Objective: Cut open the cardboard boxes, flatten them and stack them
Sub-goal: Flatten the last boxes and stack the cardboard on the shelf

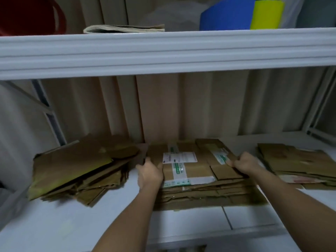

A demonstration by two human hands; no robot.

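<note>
— While you gripped it, where was the flattened box (189, 166)?
— Between your left hand (148, 174) and right hand (244, 163), both curled on its edges: brown, taped, labelled, atop a cardboard stack (209, 195) on the white shelf (63, 224).

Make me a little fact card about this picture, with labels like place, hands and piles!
place: lower white shelf of a rack
middle pile: flattened cardboard, top piece with a white label and green-printed tape
left hand: grips the top piece's left edge
right hand: grips the top piece's right side
left pile: flattened cardboard, tilted and messy
right pile: flattened cardboard, lying flat
upper shelf: folded newspaper, blue and yellow rolls
knife: none in view
</note>
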